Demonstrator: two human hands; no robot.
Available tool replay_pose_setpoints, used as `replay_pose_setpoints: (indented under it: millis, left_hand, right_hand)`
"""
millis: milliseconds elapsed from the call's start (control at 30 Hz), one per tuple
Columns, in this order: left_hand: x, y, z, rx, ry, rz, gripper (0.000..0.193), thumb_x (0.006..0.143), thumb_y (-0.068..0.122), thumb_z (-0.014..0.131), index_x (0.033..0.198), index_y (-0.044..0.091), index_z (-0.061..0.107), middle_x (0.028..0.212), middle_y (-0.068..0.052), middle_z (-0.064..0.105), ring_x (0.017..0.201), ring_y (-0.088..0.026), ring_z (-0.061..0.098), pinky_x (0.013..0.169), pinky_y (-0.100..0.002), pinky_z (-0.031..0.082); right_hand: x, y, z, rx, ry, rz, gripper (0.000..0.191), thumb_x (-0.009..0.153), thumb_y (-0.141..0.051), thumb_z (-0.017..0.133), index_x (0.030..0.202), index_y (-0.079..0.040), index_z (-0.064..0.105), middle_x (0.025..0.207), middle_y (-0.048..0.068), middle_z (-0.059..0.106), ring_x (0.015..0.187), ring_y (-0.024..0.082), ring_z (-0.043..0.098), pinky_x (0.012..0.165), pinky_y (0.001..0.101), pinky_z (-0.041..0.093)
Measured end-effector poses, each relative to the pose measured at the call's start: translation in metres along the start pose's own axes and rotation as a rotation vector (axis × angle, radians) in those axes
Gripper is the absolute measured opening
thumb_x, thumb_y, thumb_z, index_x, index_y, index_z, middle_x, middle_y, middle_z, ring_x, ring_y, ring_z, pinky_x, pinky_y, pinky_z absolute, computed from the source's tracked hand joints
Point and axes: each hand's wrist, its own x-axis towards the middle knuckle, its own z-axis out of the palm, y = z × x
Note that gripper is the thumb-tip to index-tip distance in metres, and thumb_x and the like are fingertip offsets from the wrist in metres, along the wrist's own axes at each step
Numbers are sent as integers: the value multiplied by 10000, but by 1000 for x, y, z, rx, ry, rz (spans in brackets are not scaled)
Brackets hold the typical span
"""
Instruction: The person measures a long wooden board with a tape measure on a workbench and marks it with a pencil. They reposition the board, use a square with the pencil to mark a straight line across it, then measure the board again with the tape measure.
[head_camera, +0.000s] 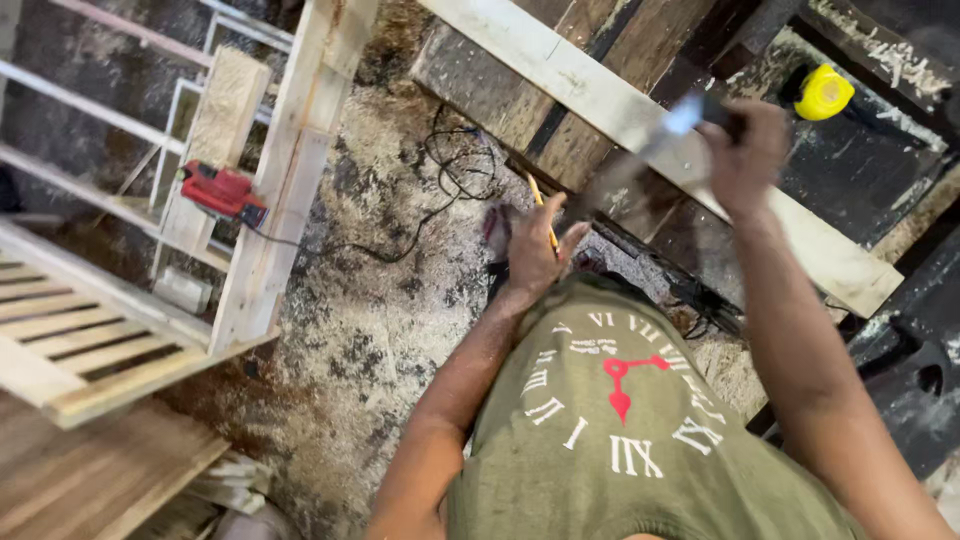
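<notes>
Over the pale plank: a blurred metal tool (650, 150), long and flat, is held at its dark handle end by the right hand (745, 150); what kind of tool it is cannot be made out through the blur.
Right hand: closed around the tool's handle, raised above the pale plank (600, 95); whether the blade touches the wood cannot be told.
Left hand: the left hand (535, 250) is closed on a yellow pencil (545, 210), pinched between thumb and fingers, its tip pointing up toward the plank.
Pale plank: laid slantwise across the dark tabletop (860, 190), its far end cut off by the upper edge, its near end squared off beside the right forearm.
Hidden parts: the ground below the hands is covered by the olive shirt (610, 420) with a clock print; both elbows run out of view at the bottom.
Yellow tape measure: seen resting on the tabletop (822, 92), well apart from the hands.
Floor: a sawdust-strewn floor (380, 300) lies open to the left, crossed by a black cable (450, 170).
Left edge: a pale wooden frame (290, 170) stands there with a red power tool (220, 192) lodged in it; slatted panels (80, 340) are cut off by the picture's side.
</notes>
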Motion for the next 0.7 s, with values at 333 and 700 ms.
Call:
replay_pose_setpoints:
  millis: [333,700]
  left_hand:
    - [62,-122,-120,314,219,-102,239,955,90,680,1193,84,662,1050,-113,711,923,-277,716,807,-396,599]
    - [141,-264,-233,125,428,-445,329,921,171,733,1180,15,602,1044,-126,658,866,-251,678,766,-381,567]
  right_hand:
    - [86,-123,221,-62,-197,139,769,740,-396,892,1320,-33,540,1218,216,549,1168,408,504,991,533,413]
    - [101,-82,232,-450,-373,105,884,793,-458,895,1477,-48,512,1415,211,476,1301,408,420,1070,547,344]
